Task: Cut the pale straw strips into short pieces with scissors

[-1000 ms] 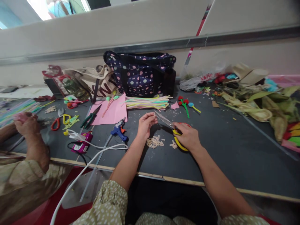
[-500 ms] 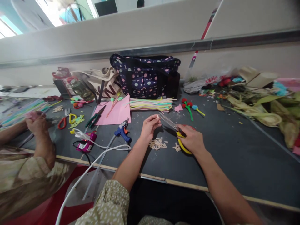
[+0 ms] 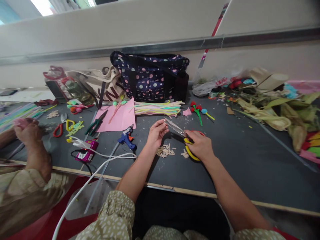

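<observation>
My right hand (image 3: pixel 199 145) is closed round the yellow and red handles of a pair of scissors (image 3: pixel 188 146). The steel blades (image 3: pixel 174 127) point up and left toward my left hand (image 3: pixel 155 133). That hand pinches something small and pale at its fingertips, right at the blade tips; I cannot make out what it is. Below both hands lies a small heap of short pale cut pieces (image 3: pixel 165 151) on the dark grey table (image 3: pixel 245 160).
A blue glue gun (image 3: pixel 127 139) and white cable (image 3: pixel 100 166) lie left of my left hand. Behind are a pink sheet (image 3: pixel 117 118), pastel strips (image 3: pixel 156 108), a dotted bag (image 3: pixel 150 78) and pom-pom flowers (image 3: pixel 197 111). Another person's hands (image 3: pixel 30 136) work at the far left. Dried leaves (image 3: pixel 275 113) are piled at the right.
The view swayed right and came back. My hands keep the same hold on the scissors and the small piece; the other person's hands stay at the left.
</observation>
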{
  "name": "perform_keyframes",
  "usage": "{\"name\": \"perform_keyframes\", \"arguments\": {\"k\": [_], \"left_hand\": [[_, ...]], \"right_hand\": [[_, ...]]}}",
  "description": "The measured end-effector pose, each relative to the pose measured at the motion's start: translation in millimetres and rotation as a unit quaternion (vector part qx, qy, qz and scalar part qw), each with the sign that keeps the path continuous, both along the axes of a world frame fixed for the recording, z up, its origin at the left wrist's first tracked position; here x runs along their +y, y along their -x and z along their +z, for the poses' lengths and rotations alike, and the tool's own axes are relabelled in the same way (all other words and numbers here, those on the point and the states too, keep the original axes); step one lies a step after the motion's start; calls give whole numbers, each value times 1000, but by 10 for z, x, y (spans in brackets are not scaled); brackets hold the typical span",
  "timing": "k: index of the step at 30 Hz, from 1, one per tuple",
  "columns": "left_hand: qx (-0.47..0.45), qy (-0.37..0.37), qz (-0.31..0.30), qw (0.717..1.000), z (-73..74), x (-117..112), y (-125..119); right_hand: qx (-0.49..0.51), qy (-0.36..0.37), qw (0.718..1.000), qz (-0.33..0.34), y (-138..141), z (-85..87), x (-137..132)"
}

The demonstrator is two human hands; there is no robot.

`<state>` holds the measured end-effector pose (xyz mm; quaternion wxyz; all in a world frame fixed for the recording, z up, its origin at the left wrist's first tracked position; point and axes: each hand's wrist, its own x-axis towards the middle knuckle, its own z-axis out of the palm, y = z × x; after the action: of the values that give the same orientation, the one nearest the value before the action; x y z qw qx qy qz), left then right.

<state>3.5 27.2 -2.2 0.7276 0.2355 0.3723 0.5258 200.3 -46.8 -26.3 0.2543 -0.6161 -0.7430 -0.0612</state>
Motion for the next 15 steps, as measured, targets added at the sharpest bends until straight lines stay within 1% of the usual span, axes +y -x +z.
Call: {"name": "perform_keyframes", "arguments": {"k": [7, 15], "left_hand": [[-15, 15, 26, 999, 20, -8, 3], [-24, 11, 23, 999, 29, -34, -12]], "right_hand": [[-11, 10, 1000, 7, 7, -5, 7], [-17, 5, 1000, -1, 20, -46, 14]]}}
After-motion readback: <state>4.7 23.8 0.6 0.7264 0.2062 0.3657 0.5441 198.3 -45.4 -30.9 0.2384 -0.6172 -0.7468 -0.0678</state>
